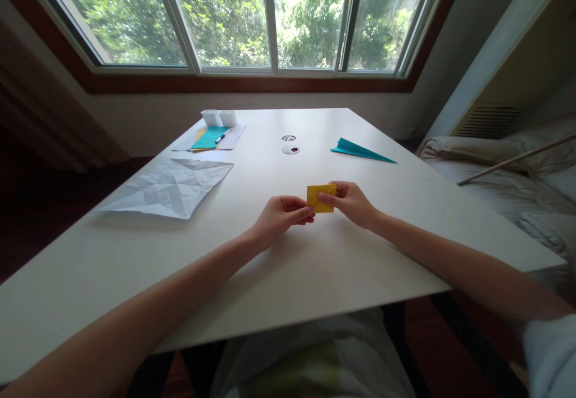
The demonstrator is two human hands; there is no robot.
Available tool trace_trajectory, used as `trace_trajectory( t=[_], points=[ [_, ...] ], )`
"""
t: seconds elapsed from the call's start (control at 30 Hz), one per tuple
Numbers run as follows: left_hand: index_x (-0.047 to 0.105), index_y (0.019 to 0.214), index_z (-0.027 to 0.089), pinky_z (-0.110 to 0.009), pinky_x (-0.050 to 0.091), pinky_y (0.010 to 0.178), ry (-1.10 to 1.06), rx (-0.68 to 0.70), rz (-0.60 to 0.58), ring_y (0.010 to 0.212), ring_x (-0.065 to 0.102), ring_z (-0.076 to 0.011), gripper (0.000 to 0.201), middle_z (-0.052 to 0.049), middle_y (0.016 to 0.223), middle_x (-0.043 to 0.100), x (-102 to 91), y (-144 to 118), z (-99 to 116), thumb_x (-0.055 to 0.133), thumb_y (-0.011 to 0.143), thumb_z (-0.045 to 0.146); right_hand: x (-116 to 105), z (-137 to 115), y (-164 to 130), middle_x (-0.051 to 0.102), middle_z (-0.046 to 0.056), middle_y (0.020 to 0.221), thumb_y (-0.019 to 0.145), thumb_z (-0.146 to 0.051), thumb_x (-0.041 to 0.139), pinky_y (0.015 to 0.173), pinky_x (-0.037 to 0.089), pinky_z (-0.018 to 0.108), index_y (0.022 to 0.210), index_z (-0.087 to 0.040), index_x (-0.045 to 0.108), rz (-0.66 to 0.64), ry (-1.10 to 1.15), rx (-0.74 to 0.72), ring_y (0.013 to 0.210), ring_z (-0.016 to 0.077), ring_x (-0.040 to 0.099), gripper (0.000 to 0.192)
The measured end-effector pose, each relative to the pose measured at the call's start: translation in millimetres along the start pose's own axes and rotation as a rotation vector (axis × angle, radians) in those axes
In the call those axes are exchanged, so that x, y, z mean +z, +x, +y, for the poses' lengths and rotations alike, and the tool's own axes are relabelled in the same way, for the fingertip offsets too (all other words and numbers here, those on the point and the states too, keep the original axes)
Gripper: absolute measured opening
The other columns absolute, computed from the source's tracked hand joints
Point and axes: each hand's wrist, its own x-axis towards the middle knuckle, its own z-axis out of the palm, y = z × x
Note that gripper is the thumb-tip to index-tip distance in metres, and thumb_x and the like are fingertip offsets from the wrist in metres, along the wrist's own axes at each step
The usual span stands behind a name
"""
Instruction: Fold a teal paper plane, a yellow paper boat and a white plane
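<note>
A small folded square of yellow paper (322, 206) is held up just above the white table, between both hands. My left hand (287, 217) pinches its lower left corner between thumb and fingers. On the right edge my right hand (350, 201) grips it, the thumb pressed flat on the front face and the fingers behind. Faint crease lines run across the paper's face. The paper's back side is hidden from view.
A blue-green paper plane (362, 150) lies at the right. Creased white paper (173, 186) rests at the left. Behind it are coloured sheets (211, 137), a pen (222, 137) and white folded boxes (219, 118). Round pieces (290, 150) sit mid-table (270, 284).
</note>
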Motion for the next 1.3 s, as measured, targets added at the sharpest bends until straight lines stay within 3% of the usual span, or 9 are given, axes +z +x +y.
trace_trajectory(
  t=[0.2, 0.37, 0.53, 0.67, 0.77, 0.9, 1.07, 1.2, 1.3],
  points=[
    [0.067, 0.072, 0.013, -0.027, 0.049, 0.063, -0.008, 0.063, 0.048, 0.063, 0.063, -0.0153, 0.022, -0.005, 0.067, 0.068, -2.5, -1.3, 2.2, 0.075, 0.062, 0.031, -4.1, -2.2, 2.4, 0.066, 0.003, 0.077, 0.064, -0.042, 0.072, 0.064, 0.05, 0.027, 0.079, -0.016, 0.066, 0.046, 0.034, 0.015, 0.069, 0.0139, 0.06, 0.03],
    [0.066, 0.072, 0.013, -0.027, 0.049, 0.063, 0.02, 0.082, 0.091, 0.065, 0.064, -0.0161, 0.022, -0.005, 0.068, 0.068, -4.3, -2.1, 3.9, 0.076, 0.061, 0.029, -8.3, -1.8, 3.3, 0.066, 0.004, 0.072, 0.067, -0.043, 0.07, 0.059, 0.049, 0.026, 0.075, -0.015, 0.067, 0.065, -0.04, 0.025, 0.063, 0.0119, 0.058, 0.029],
    [0.064, 0.068, 0.013, -0.024, 0.047, 0.056, 0.11, 0.036, -0.014, 0.059, 0.061, -0.0149, 0.02, -0.005, 0.063, 0.066, -9.0, -1.9, 6.3, 0.074, 0.063, 0.03, -9.0, -4.7, 0.4, 0.059, 0.0, 0.059, 0.066, -0.044, 0.07, 0.051, 0.044, 0.023, 0.064, -0.015, 0.061, 0.013, -0.122, -0.032, 0.054, 0.0091, 0.052, 0.031],
    [0.064, 0.068, 0.014, -0.021, 0.044, 0.051, 0.214, 0.165, -0.047, 0.056, 0.056, -0.0116, 0.021, -0.003, 0.063, 0.063, -9.4, -1.0, 8.7, 0.068, 0.07, 0.035, -4.5, -8.4, -3.2, 0.06, 0.0, 0.061, 0.065, -0.044, 0.071, 0.052, 0.046, 0.024, 0.065, -0.015, 0.062, -0.079, -0.151, -0.012, 0.056, 0.0103, 0.054, 0.03],
    [0.064, 0.068, 0.014, -0.02, 0.044, 0.051, 0.199, 0.225, -0.014, 0.054, 0.053, -0.0096, 0.022, -0.001, 0.061, 0.061, -8.0, -0.2, 10.7, 0.066, 0.071, 0.036, -1.4, -10.4, -4.4, 0.061, 0.0, 0.061, 0.067, -0.042, 0.069, 0.052, 0.046, 0.023, 0.066, -0.015, 0.063, -0.084, -0.17, -0.026, 0.056, 0.0104, 0.054, 0.028],
    [0.063, 0.064, 0.013, -0.021, 0.045, 0.052, 0.112, 0.2, 0.083, 0.055, 0.054, -0.0106, 0.025, -0.002, 0.059, 0.06, -8.9, 0.0, 11.3, 0.068, 0.069, 0.037, -3.5, -11.6, -3.6, 0.063, 0.002, 0.067, 0.074, -0.042, 0.062, 0.055, 0.047, 0.024, 0.076, -0.014, 0.066, -0.056, -0.166, -0.055, 0.059, 0.0103, 0.055, 0.029],
    [0.062, 0.067, 0.013, -0.025, 0.049, 0.06, -0.017, 0.143, 0.18, 0.059, 0.058, -0.012, 0.027, -0.003, 0.065, 0.063, -14.1, 3.3, 7.2, 0.07, 0.068, 0.039, -7.5, -6.5, -3.5, 0.066, 0.004, 0.074, 0.07, -0.037, 0.068, 0.065, 0.05, 0.028, 0.085, -0.013, 0.066, -0.161, -0.172, 0.036, 0.067, 0.0132, 0.06, 0.029],
    [0.063, 0.071, 0.013, -0.026, 0.05, 0.061, 0.015, 0.139, 0.127, 0.064, 0.061, -0.0143, 0.024, -0.004, 0.069, 0.066, -17.8, 4.8, 7.2, 0.068, 0.071, 0.037, -7.0, -2.6, -3.4, 0.066, 0.004, 0.074, 0.071, -0.036, 0.066, 0.065, 0.051, 0.03, 0.084, -0.013, 0.065, -0.133, -0.219, 0.003, 0.067, 0.0144, 0.061, 0.027],
    [0.065, 0.071, 0.013, -0.023, 0.048, 0.058, 0.23, 0.194, 0.033, 0.063, 0.061, -0.0143, 0.021, -0.005, 0.067, 0.066, -20.1, 3.0, 8.9, 0.064, 0.074, 0.033, -7.4, -5.2, -3.9, 0.066, 0.004, 0.076, 0.074, -0.033, 0.063, 0.064, 0.049, 0.029, 0.082, -0.014, 0.065, -0.044, -0.351, -0.12, 0.069, 0.0148, 0.06, 0.02]
  ],
)
